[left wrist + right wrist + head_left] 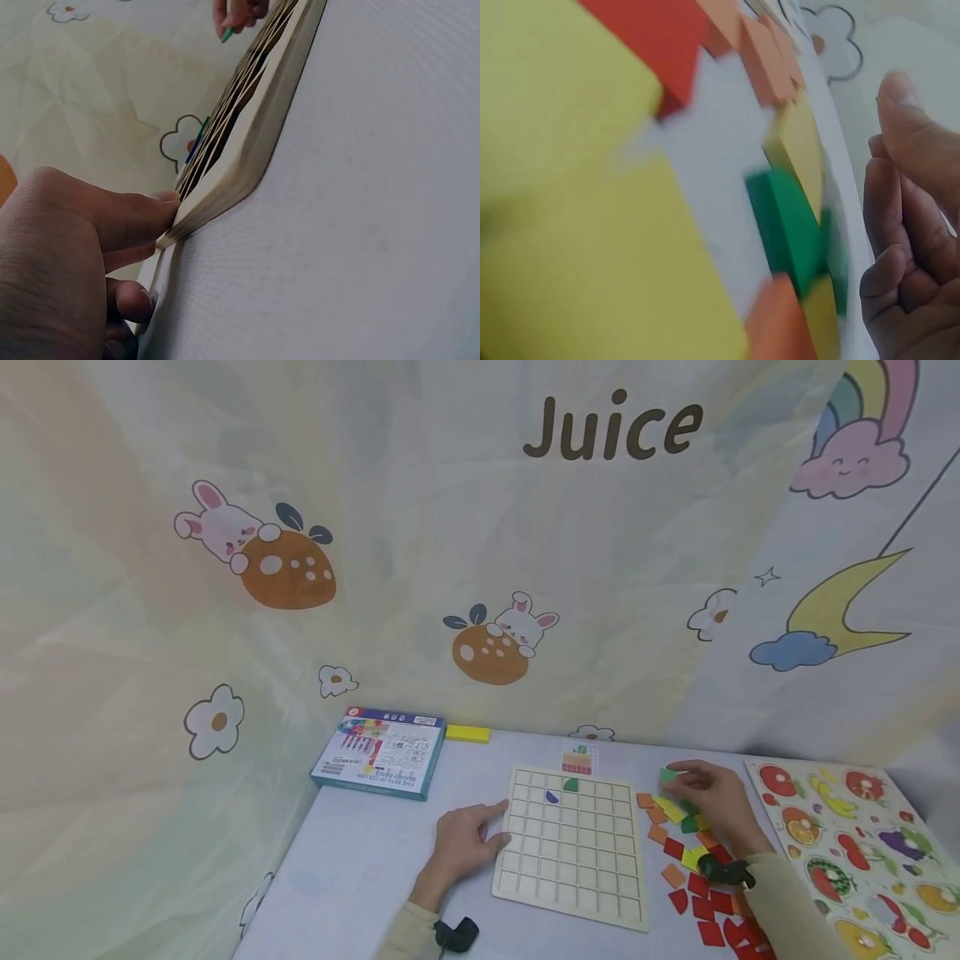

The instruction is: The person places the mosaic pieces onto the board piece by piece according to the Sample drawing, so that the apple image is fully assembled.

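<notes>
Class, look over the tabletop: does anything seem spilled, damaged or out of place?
Nothing looks spilled or damaged. Only the coloured tiles look untidy: they lie jumbled at odd angles, not lined up, right of the wooden grid board.

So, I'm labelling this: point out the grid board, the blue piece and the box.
Grid board [570, 853], head view: bare middle.
Blue piece [552, 797], head view: middle of its face.
Box [381, 755], head view: printed top.
</notes>
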